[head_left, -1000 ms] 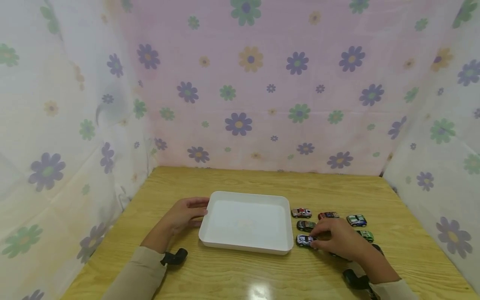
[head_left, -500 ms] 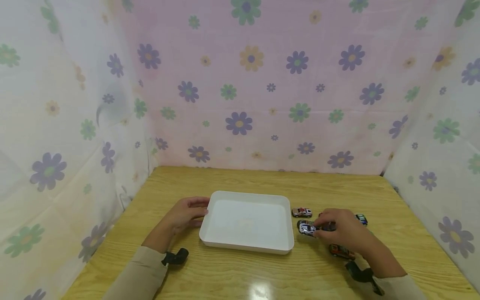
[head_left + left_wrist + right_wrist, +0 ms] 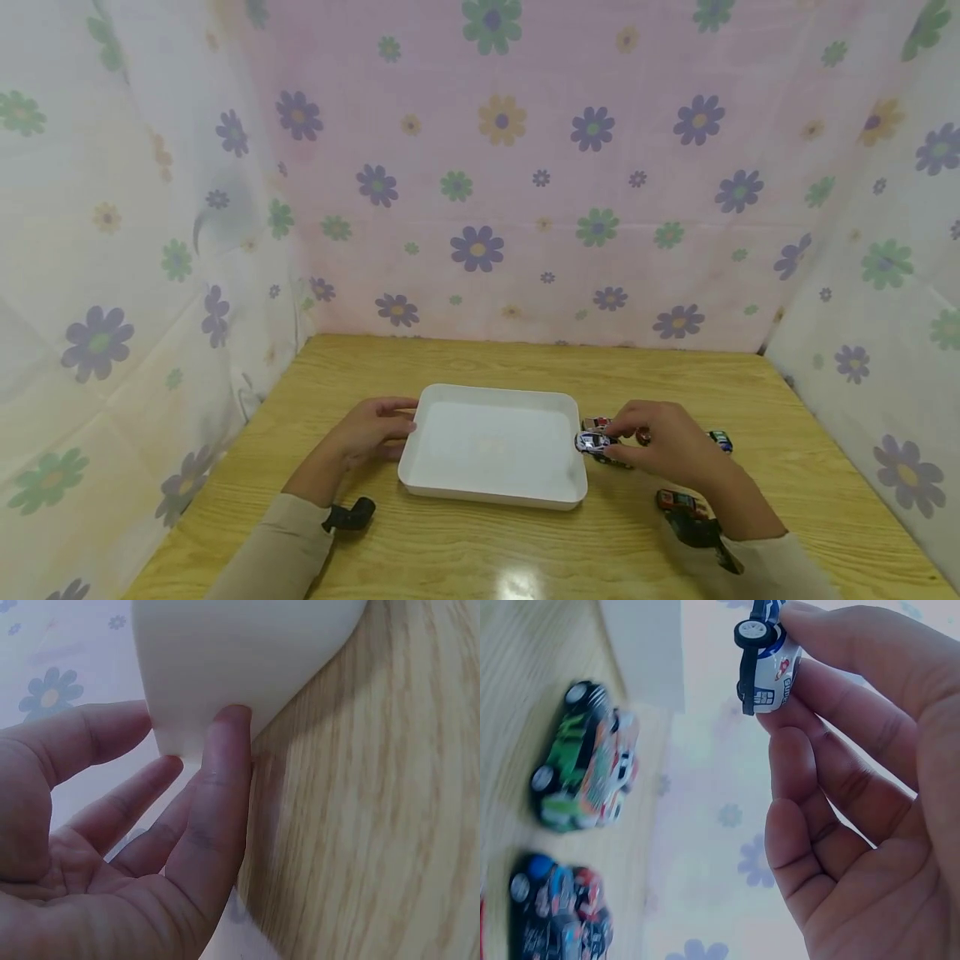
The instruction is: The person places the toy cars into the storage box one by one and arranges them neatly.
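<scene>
My right hand [image 3: 663, 442] pinches a white and blue toy car [image 3: 592, 442] between thumb and fingers. The car is held up at the tray's right edge; in the right wrist view the toy car [image 3: 774, 679] hangs above the table. A white rectangular tray [image 3: 487, 454] lies in the middle with a bare floor. At its left end my left hand [image 3: 372, 429] rests its fingertips against the outer wall. The left wrist view shows the fingers [image 3: 225, 750] touching the wall of the tray [image 3: 232, 652].
Behind the held car stands a red and silver toy car [image 3: 597, 424]. An orange-red toy car [image 3: 681, 502] sits near my right wrist, and a blue and white one [image 3: 720, 440] lies beyond the hand. A green toy car [image 3: 574, 765] shows in the right wrist view. Other cars are partly hidden.
My right hand has lifted the white and blue car off the table and carried it left and away from me to the tray's right edge. The left hand and tray stay put.
</scene>
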A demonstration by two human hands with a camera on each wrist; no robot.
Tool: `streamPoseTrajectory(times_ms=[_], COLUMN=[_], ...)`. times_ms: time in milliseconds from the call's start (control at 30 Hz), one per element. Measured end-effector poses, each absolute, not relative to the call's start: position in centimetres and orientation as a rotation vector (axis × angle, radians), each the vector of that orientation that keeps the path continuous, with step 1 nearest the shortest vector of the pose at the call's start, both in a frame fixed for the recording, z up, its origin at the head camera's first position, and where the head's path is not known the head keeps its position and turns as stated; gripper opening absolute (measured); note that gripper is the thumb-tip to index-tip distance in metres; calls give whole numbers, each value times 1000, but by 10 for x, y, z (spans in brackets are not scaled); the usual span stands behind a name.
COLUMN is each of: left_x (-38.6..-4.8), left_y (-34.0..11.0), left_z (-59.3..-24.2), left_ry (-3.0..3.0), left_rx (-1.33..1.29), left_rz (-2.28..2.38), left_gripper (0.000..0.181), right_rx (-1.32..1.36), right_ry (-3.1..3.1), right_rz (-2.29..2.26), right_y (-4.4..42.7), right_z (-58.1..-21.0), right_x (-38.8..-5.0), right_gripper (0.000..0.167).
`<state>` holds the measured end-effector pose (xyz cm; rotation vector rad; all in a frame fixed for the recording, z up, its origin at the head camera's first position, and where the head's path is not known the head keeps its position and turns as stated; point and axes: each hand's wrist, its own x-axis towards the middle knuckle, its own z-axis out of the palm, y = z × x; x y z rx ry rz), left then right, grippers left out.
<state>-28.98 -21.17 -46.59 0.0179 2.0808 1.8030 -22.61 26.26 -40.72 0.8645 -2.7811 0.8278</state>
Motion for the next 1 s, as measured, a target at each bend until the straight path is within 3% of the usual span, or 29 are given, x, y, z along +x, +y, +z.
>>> streamPoseTrajectory(times_ms=[1000], left_x=[-289], left_y=[-213], left_z=[-467], left_ry=[2016], left_rx=[51], left_rz=[1825], left_gripper=[57], right_rx=[1054], right_ry=[-2755], right_rz=[814], right_y=[188], right_z=[-389], right_x=[-246], right_gripper=[12])
